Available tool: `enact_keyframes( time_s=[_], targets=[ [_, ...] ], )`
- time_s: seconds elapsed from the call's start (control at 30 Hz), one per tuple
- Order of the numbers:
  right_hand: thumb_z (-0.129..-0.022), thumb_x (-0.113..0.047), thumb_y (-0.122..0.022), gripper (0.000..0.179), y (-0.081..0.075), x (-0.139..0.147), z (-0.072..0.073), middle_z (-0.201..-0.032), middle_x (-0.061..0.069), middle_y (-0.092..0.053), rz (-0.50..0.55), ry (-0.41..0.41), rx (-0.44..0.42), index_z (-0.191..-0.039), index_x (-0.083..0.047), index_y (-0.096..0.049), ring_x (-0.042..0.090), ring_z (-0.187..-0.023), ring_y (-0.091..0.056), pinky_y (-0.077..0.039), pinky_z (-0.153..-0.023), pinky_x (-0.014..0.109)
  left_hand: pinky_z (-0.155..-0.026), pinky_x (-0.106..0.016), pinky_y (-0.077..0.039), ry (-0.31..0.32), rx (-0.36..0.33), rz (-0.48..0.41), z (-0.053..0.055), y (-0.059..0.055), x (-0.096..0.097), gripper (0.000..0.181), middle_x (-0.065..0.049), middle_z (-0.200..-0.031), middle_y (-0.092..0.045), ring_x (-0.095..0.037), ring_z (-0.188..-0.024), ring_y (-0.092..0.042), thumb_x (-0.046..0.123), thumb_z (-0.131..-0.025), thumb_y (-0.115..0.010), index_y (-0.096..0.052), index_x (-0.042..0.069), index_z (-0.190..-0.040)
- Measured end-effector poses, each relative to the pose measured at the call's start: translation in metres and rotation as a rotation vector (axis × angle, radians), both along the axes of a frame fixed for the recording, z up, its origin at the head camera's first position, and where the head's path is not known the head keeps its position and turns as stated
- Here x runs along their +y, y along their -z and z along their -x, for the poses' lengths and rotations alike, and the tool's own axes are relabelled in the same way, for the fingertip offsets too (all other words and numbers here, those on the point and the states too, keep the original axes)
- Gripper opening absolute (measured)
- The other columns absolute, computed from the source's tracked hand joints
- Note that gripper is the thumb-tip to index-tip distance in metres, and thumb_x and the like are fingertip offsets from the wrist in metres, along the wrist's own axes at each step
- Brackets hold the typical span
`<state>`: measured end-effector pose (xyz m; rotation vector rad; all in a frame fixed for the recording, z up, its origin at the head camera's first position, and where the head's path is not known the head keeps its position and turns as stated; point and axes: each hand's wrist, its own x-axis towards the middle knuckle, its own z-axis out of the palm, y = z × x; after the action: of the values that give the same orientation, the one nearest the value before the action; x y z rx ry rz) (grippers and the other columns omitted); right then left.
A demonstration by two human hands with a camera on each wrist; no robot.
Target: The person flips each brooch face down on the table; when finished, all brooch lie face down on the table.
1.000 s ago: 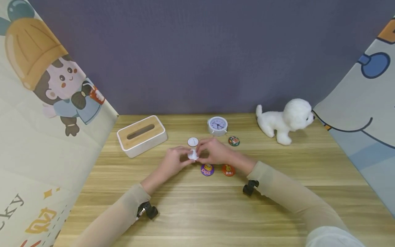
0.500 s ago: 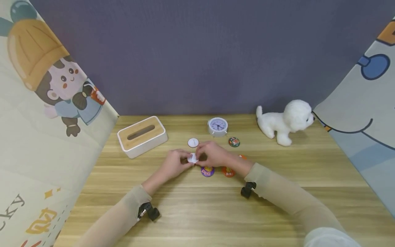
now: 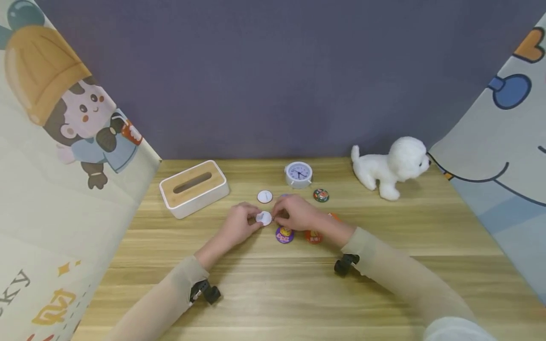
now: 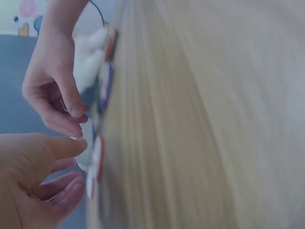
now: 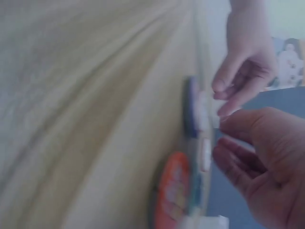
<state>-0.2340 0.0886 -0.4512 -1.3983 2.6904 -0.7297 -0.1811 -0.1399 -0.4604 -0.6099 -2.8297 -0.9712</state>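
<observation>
In the head view, a round badge (image 3: 264,218) lies white back up, its rim between the thumb and index finger of my left hand (image 3: 240,226). My right hand (image 3: 297,213) is close by on the right, its fingertips beside the badge and bent toward it; a gap shows between thumb and fingers in the right wrist view. A second white-backed badge (image 3: 265,196) sits just behind. In front of the right hand are a purple badge (image 3: 285,235) and a red badge (image 3: 313,237). An orange badge (image 3: 334,216) is mostly hidden by the right forearm.
A green badge (image 3: 321,195) lies behind the right wrist. Farther back stand a white alarm clock (image 3: 298,174), a tissue box (image 3: 194,188) at the left and a white plush dog (image 3: 390,166) at the right. A dark wall (image 3: 273,85) borders the wooden table (image 3: 273,293).
The right fingers have drawn back from the badge to the right, uncovering more of its white back. The left hand stays at the badge's left edge.
</observation>
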Motion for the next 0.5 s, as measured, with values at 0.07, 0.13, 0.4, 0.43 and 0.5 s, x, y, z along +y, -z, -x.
enact_keyframes(
  time_s=[0.07,0.13,0.4,0.43,0.5],
  targets=[
    [-0.091,-0.012,-0.081,0.013,-0.008,0.009,-0.005,-0.096,0.004,-0.076,0.024,0.03,-0.032,-0.102,-0.007,-0.082,0.012,-0.084,-0.07,-0.061,-0.076,0.021,-0.08,-0.032,-0.067,0.036,-0.009,-0.01,-0.005,-0.005,0.004,0.027,-0.016,-0.103,-0.081,-0.024,-0.088,-0.077,0.008,-0.084,-0.089,-0.081,-0.001,-0.108],
    [-0.09,-0.012,-0.082,0.016,-0.016,0.019,-0.011,-0.093,0.006,-0.076,0.033,0.054,-0.078,-0.104,-0.004,-0.081,0.012,-0.08,-0.07,-0.06,-0.072,0.019,-0.074,-0.026,-0.065,0.089,-0.019,-0.015,-0.01,-0.009,0.011,0.026,-0.014,-0.096,-0.081,-0.021,-0.081,-0.076,0.009,-0.085,-0.087,-0.081,-0.002,-0.107],
    [-0.083,-0.011,-0.086,0.035,-0.018,0.033,-0.039,-0.091,0.008,-0.075,-0.033,0.058,-0.167,-0.116,-0.001,-0.077,0.012,-0.071,-0.068,-0.055,-0.062,0.015,-0.059,-0.016,-0.053,0.16,-0.11,0.019,-0.023,-0.01,0.032,0.023,-0.004,-0.077,-0.074,-0.008,-0.065,-0.062,0.016,-0.084,-0.089,-0.078,0.002,-0.098],
    [-0.082,-0.01,-0.087,0.038,-0.017,0.033,-0.042,-0.091,0.008,-0.073,-0.038,0.068,-0.174,-0.118,-0.001,-0.076,0.011,-0.07,-0.066,-0.054,-0.061,0.015,-0.057,-0.017,-0.051,0.16,-0.118,0.032,-0.024,-0.009,0.033,0.024,-0.004,-0.075,-0.073,-0.007,-0.064,-0.059,0.017,-0.082,-0.09,-0.077,0.003,-0.096],
    [-0.081,-0.009,-0.086,0.042,-0.012,0.034,-0.046,-0.09,0.007,-0.07,-0.048,0.088,-0.178,-0.12,0.0,-0.075,0.008,-0.069,-0.06,-0.051,-0.06,0.016,-0.054,-0.018,-0.045,0.168,-0.122,0.062,-0.025,-0.006,0.035,0.026,-0.003,-0.072,-0.069,-0.006,-0.061,-0.052,0.02,-0.081,-0.092,-0.075,0.004,-0.094]
  ],
)
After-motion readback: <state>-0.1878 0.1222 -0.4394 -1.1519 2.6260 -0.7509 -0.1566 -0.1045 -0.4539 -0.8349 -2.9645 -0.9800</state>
